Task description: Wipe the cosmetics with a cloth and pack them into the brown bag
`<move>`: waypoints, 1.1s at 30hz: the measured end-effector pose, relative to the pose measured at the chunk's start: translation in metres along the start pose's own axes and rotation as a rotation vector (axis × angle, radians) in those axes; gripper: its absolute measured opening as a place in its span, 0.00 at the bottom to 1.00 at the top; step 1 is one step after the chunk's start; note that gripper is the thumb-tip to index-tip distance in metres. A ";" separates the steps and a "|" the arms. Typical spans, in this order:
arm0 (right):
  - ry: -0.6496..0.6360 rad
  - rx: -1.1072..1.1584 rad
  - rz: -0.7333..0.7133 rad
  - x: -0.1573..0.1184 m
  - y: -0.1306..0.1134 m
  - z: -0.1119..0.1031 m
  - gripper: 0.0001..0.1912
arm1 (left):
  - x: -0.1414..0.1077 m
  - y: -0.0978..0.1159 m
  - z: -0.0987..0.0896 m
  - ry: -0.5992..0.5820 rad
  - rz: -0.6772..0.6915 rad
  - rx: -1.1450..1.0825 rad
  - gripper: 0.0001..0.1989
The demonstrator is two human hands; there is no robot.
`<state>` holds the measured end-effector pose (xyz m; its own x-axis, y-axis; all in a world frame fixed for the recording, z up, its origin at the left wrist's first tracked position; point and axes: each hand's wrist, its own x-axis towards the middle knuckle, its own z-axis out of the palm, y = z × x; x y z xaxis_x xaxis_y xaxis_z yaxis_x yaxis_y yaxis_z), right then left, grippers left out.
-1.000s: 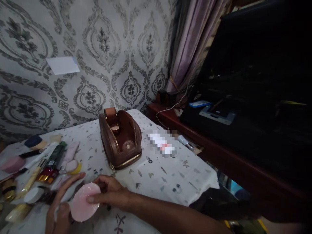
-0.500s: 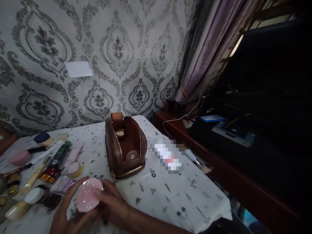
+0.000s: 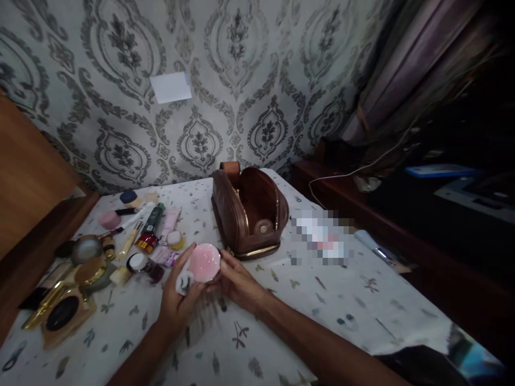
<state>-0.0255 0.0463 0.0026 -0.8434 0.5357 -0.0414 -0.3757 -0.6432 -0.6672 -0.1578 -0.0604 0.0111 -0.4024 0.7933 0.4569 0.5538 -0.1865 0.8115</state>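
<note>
Both hands hold a small, round, glossy pink container above the tablecloth, its round face turned toward me. My left hand grips its left side, thumb below and fingers along the upper edge. On its right side, my right hand is closed around the rim, with some fingers hidden behind it. Just beyond the hands stands a brown leather toiletry bag, its zip top gaping and its inside dark. Left of the hands lie a white-lidded dark jar and a purple-and-white tube.
Several cosmetics spread across the left, including a green tube, a pink tube and a compact with a black oval. At right are a blurred white item and a brush. A patterned wall rises behind the table.
The view has swung left and down, bringing more cosmetics into sight. The pink container stays in both hands, and my right thumb has shifted from its face to its edge.
</note>
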 end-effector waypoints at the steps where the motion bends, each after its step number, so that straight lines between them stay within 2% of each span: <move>1: -0.006 0.001 -0.010 0.000 -0.001 0.000 0.26 | -0.001 0.001 0.001 -0.009 0.006 -0.007 0.27; 8: 0.022 -0.035 -0.050 0.000 -0.009 0.001 0.25 | 0.000 0.005 0.002 -0.071 0.117 0.113 0.31; 13: -0.027 -0.288 -0.099 -0.001 -0.006 0.003 0.24 | -0.001 -0.006 0.005 -0.110 0.191 0.228 0.41; 16: -0.049 -0.415 -0.114 -0.001 -0.004 0.003 0.24 | -0.001 -0.009 0.005 -0.159 0.228 0.285 0.37; 20: -0.041 -0.452 -0.122 -0.001 -0.006 0.005 0.24 | 0.000 -0.009 0.001 -0.194 0.265 0.340 0.33; 29: -0.008 -0.361 -0.087 -0.005 -0.001 0.007 0.30 | -0.001 -0.007 0.008 -0.083 0.530 0.479 0.31; 33: -0.006 -0.340 -0.085 -0.008 -0.003 0.008 0.33 | -0.003 -0.009 0.007 -0.017 0.524 0.482 0.31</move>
<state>-0.0209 0.0396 0.0104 -0.8173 0.5755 0.0285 -0.2958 -0.3766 -0.8779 -0.1566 -0.0570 0.0001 0.0138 0.6788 0.7342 0.9335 -0.2718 0.2337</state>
